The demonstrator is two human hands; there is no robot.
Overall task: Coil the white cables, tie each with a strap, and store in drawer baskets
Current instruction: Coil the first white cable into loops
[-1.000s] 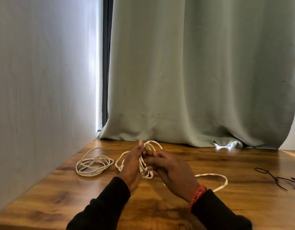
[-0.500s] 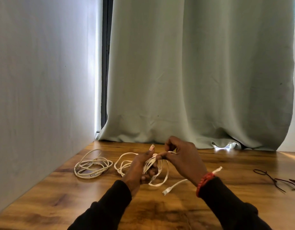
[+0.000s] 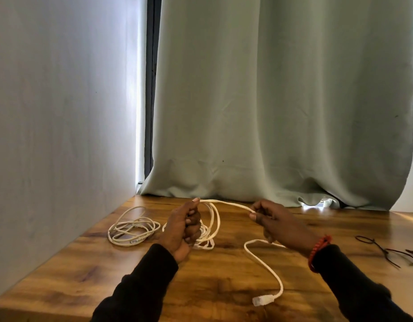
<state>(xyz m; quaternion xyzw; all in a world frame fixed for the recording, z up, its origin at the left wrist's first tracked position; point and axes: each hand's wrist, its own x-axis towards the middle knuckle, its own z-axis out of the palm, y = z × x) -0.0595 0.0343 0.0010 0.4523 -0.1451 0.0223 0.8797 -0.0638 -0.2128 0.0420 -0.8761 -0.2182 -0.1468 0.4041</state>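
Head view: left hand [image 3: 183,231] fists around gathered loops of a thin white cable [image 3: 212,225], just above the wooden tabletop [image 3: 224,282]. Right hand [image 3: 274,223] pinches the same cable's taut run; its plug end [image 3: 262,300] trails nearer. Another coiled white cable [image 3: 133,231] lies left, dark thin straps [image 3: 386,252] far right.

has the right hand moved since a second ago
Yes. The right hand has pulled out to the right, away from the left hand and toward the black straps on the table, drawing the white cable taut between the hands.
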